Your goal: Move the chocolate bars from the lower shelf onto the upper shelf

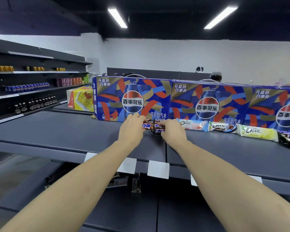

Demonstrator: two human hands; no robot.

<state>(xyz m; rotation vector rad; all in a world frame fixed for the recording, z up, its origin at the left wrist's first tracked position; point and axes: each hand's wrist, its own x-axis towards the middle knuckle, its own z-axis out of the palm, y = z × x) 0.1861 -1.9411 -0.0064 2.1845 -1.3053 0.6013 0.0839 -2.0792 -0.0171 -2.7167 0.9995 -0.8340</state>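
Both our left hand (131,127) and right hand (172,129) curl their grip round a chocolate bar (151,126) on the upper shelf (60,131), touching the soda boxes (132,99). We should set it flush left of the pink bar (192,125); open room stretches leftward, clear of the front edge.

Upper shelf (57,131): bare grey deck left of the left hand (130,129), open from the front edge back to the yellow carton (80,99). Rear blocked by a wall of Pepsi cartons (211,102). Right of the right hand (172,131), a row of Dove bars (224,129) lies against the cartons; deck in front of them bare. Lower shelf (132,211): reachable beneath the white price tags (158,169).
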